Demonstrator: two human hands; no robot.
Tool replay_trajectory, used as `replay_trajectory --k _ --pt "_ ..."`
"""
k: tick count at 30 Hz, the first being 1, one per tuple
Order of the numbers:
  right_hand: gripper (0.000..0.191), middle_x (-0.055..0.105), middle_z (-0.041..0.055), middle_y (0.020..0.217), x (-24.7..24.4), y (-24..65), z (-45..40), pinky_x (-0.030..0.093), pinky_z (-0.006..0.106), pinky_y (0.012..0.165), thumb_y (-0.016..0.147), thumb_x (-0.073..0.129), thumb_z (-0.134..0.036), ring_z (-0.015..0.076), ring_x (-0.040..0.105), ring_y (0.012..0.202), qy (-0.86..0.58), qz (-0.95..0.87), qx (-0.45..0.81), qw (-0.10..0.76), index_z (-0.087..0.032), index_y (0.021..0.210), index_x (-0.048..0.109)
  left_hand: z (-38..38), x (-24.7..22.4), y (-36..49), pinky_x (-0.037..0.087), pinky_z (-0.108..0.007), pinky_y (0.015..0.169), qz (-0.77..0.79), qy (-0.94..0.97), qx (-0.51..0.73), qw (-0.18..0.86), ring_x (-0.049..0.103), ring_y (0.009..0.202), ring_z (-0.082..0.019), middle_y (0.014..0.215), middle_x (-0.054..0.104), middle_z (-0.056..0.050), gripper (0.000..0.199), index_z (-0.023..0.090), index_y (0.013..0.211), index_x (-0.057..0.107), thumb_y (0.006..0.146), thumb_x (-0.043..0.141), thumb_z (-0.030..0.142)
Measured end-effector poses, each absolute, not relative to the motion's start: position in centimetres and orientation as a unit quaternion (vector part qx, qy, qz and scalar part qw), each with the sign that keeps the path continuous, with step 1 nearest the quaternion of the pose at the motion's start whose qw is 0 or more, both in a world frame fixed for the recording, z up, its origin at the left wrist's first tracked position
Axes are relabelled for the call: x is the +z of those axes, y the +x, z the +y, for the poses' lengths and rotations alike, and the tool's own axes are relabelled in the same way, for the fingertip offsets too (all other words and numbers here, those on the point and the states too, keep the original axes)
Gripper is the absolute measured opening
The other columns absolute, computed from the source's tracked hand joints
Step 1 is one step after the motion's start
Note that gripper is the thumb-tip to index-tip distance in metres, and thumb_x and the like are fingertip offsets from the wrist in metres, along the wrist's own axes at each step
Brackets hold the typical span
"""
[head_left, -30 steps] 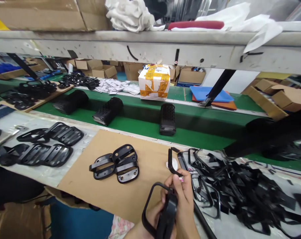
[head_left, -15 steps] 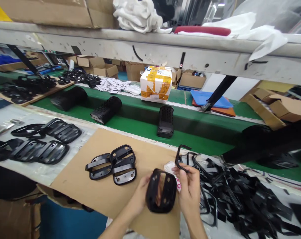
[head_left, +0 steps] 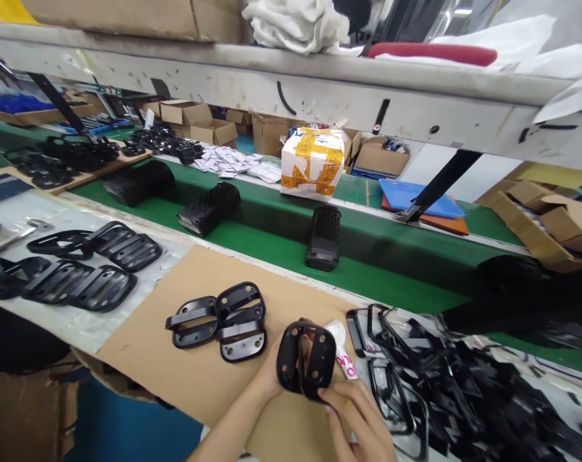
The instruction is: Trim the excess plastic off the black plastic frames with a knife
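The left hand [head_left: 271, 375] grasps a black plastic frame [head_left: 306, 359] from behind, its fingers hidden. The right hand [head_left: 353, 420] has its fingertips at the frame's lower edge, grip unclear. Both are over a cardboard sheet [head_left: 291, 298]; paired frames [head_left: 216, 324] lie on it, left of the hands; a tangled black pile [head_left: 445, 391] lies beyond its right edge, a half-hidden white packet [head_left: 339, 353] near that edge.

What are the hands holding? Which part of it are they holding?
The left hand holds a black plastic frame from behind at its left side, and the right hand holds its lower right edge.
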State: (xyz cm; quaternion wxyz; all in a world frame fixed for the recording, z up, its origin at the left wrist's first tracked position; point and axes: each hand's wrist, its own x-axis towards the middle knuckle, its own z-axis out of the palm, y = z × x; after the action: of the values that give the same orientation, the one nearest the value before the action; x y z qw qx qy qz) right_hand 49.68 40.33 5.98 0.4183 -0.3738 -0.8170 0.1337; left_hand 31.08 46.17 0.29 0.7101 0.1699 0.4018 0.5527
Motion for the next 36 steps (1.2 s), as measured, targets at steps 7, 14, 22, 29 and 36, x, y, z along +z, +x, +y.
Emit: replay_trajectory --k 7,14,22,29,36 --pt "0.027 0.076 0.0065 0.102 6.0 50.4 40.7 0.062 0.034 0.085 0.104 0.058 -0.011 0.0233 0.075 0.093 -0.458 -0.779 0.154 0.4 -0.027 0.12 0.072 46.2 1.9 31.1 0.049 -0.049 0.112 0.442 0.168 0.547 0.69 0.067 0.124 -0.039 0.12 0.08 -0.016 0.061 0.013 0.109 0.082 0.068 0.094 0.057" --pt "0.042 0.077 0.0076 0.098 6.9 51.6 41.4 0.067 0.034 0.077 0.099 0.055 -0.007 0.0244 0.077 0.085 -0.398 -0.857 0.161 0.285 -0.029 0.13 0.074 45.0 4.6 31.7 0.047 -0.037 0.113 0.431 0.167 0.511 0.725 0.062 0.135 -0.032 0.133 0.076 -0.01 0.069 0.021 0.126 0.078 0.076 0.09 0.066" --pt "0.044 0.077 0.0081 0.097 6.9 50.8 39.5 0.066 0.027 0.076 0.097 0.06 -0.004 0.02 0.077 0.082 -0.376 -0.829 0.188 0.369 -0.027 0.132 0.076 42.7 5.7 32.3 0.055 -0.031 0.09 0.462 0.067 0.519 0.716 0.073 0.111 -0.029 0.111 0.08 -0.009 0.081 0.019 0.129 0.076 0.066 0.097 0.065" --pt "0.042 0.078 0.0076 0.101 5.4 48.5 37.4 0.065 0.028 0.082 0.101 0.06 -0.008 0.0209 0.078 0.088 -0.46 -0.718 0.219 0.475 -0.033 0.128 0.08 42.5 5.9 32.1 0.055 -0.041 0.109 0.457 0.046 0.575 0.677 0.069 0.128 -0.035 0.125 0.08 -0.01 0.056 0.021 0.106 0.082 0.065 0.099 0.055" --pt "0.042 0.073 0.0081 0.096 8.0 49.2 38.9 0.064 0.026 0.075 0.097 0.057 -0.008 0.0208 0.075 0.084 -0.412 -0.81 0.263 0.324 -0.029 0.127 0.08 42.3 5.6 31.0 0.055 -0.037 0.102 0.496 0.1 0.532 0.679 0.07 0.121 -0.031 0.118 0.08 -0.01 0.061 0.019 0.122 0.079 0.077 0.092 0.058"
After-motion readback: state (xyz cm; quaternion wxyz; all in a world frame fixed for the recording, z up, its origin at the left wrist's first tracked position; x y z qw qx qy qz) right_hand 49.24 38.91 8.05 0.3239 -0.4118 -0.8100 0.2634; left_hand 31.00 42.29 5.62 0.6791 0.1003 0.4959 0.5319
